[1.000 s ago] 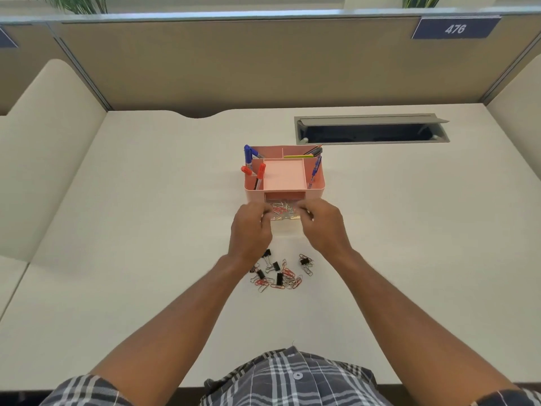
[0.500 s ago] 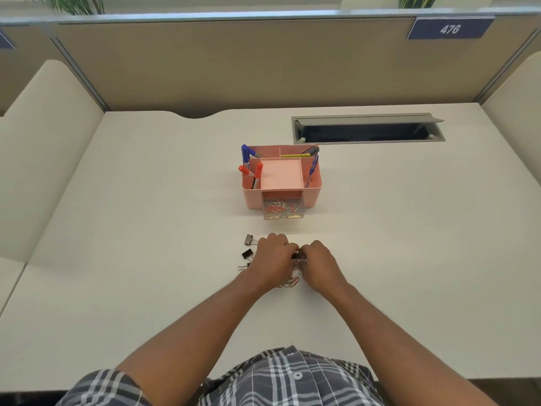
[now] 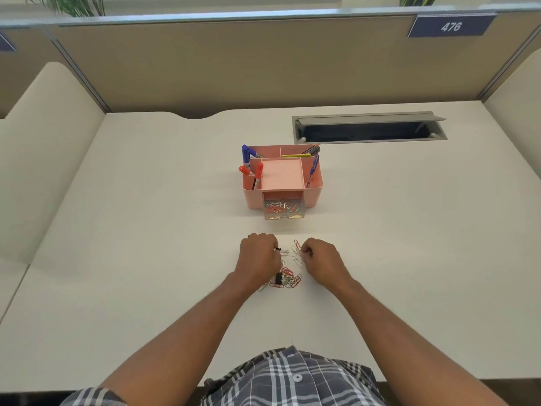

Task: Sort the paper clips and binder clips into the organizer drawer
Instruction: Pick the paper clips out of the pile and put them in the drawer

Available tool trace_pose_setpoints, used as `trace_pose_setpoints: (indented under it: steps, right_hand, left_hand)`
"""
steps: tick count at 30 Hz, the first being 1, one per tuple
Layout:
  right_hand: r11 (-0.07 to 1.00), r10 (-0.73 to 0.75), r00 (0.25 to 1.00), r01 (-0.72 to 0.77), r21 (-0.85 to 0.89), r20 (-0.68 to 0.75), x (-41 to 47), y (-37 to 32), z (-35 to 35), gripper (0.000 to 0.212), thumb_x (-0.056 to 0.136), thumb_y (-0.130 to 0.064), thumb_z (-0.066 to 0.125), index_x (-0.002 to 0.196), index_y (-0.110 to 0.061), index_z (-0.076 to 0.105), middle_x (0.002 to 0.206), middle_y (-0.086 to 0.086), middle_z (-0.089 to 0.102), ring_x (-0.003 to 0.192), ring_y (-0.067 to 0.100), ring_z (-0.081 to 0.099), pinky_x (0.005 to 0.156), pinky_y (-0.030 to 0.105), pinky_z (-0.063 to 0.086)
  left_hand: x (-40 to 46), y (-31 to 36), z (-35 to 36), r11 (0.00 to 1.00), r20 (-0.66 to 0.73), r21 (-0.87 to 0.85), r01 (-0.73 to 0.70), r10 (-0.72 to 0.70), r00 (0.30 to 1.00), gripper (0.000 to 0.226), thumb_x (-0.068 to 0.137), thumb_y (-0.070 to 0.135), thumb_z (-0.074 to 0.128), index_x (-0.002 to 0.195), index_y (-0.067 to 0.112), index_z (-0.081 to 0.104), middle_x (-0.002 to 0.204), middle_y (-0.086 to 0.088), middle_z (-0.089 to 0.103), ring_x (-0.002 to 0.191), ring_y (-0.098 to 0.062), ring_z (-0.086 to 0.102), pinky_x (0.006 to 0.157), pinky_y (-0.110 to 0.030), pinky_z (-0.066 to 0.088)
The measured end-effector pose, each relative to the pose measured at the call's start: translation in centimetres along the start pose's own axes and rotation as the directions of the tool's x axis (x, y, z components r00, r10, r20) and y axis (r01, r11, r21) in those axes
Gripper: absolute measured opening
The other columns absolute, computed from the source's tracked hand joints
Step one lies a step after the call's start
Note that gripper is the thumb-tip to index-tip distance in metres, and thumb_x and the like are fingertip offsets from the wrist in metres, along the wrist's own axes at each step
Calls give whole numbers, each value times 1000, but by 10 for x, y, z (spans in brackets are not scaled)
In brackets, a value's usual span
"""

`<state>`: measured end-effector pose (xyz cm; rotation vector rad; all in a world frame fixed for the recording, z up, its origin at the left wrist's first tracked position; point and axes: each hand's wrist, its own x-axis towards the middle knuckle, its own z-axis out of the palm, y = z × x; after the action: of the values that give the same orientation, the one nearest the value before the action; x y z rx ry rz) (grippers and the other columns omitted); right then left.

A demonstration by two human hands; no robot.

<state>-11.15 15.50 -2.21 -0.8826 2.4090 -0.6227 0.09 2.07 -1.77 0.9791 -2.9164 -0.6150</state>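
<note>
My left hand (image 3: 259, 254) is down on the desk (image 3: 117, 259) with the fingers curled under; something small and black shows at its fingertips, likely a binder clip pinched there, though I can't make out the grip itself. My right hand (image 3: 319, 259) sits just beside it, fingers also curled, pinching at the paper clips (image 3: 296, 253) scattered between the two hands; whether it actually has one I cannot tell.

The main pile (image 3: 288, 279) of red and silver clips lies just toward me from the gap between the hands, close under the left wrist, with a black binder clip (image 3: 278, 278) at its left edge. So the left hand is the nearer one for that binder clip, the right for the loose clips up front.

Straight ahead, well apart from both hands, stands the pink organizer (image 3: 313, 191) with its clear drawer (image 3: 284, 210) pulled out toward me, clips already inside. I judge the next carry runs directly forward from either hand, with the drawer mouth centred between them, slightly nearer the left.
</note>
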Motion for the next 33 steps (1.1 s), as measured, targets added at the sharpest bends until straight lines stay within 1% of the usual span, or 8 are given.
trace_pose_setpoints:
  steps: [3, 8, 12, 15, 19, 25, 28, 33]
  right_hand:
    - [990, 85, 995, -78, 114, -54, -1, 2, -5, 24, 90, -10, 48, 101, -12, 69, 97, 3, 70, 89, 23, 62, 77, 31, 50]
    - [990, 103, 993, -96, 99, -64, 5, -2, -7, 23, 90, -12, 51, 101, -11, 71, 101, 6, 71, 94, 27, 62, 81, 34, 50]
    - [997, 78, 993, -77, 19, -83, 12, -8, 0, 18, 92, -20, 56, 96, -11, 71, 97, 7, 69, 91, 27, 62, 75, 32, 46]
    - [996, 34, 993, -43, -81, -117, 15, -12, 6, 19, 93, -22, 56, 96, -10, 71, 97, 11, 67, 90, 29, 62, 72, 33, 45]
    - [988, 3, 994, -21, -153, -114, 18, -13, 7, 19, 92, -18, 54, 94, -8, 70, 96, 13, 65, 88, 32, 62, 70, 33, 45]
    - [977, 1, 998, -14, -214, -59, 20, -9, 2, 18, 88, -13, 51, 87, -3, 65, 94, 18, 62, 88, 35, 60, 71, 37, 46]
    - [986, 3, 999, -10, -168, -40, 19, -7, 0, 18, 88, -14, 50, 85, -3, 63, 91, 16, 62, 86, 34, 59, 71, 38, 45]
    - [990, 122, 991, -118, 79, -52, 14, -1, -12, 13, 87, -16, 52, 83, -8, 62, 83, 4, 65, 78, 24, 59, 65, 33, 43]
  left_hand:
    - [2, -9, -4, 996, -27, 75, 43, -42, 999, 18, 87, 25, 53, 85, 15, 69, 85, -2, 68, 86, -28, 59, 76, -37, 46]
    - [6, -8, -7, 976, -8, 210, 63, -63, 998, 21, 89, 24, 53, 95, 14, 69, 96, -5, 64, 93, -29, 55, 75, -35, 39]
    - [9, 3, -4, 991, -57, 120, -50, 57, 997, 24, 88, 22, 58, 110, 17, 66, 105, -6, 62, 101, -30, 52, 82, -39, 39]
    - [14, 17, 1, 974, 1, 117, -192, 194, 981, 25, 89, 28, 61, 112, 18, 66, 107, -5, 62, 104, -30, 51, 84, -41, 39]
    - [21, 25, 9, 956, 93, 215, -198, 182, 979, 24, 91, 33, 61, 109, 17, 64, 106, -4, 58, 105, -28, 49, 83, -39, 38]
    - [25, 24, 11, 953, 109, 237, -190, 169, 980, 15, 87, 21, 61, 100, 18, 65, 103, -3, 58, 100, -27, 49, 77, -36, 35]
    - [25, 24, 13, 964, 94, 181, -196, 182, 979, 17, 88, 19, 58, 105, 18, 62, 105, -3, 59, 102, -26, 50, 79, -37, 36]
    - [23, 23, 18, 958, 112, 135, -253, 239, 964, 19, 92, 26, 58, 109, 24, 65, 104, -3, 59, 102, -27, 49, 82, -39, 37]
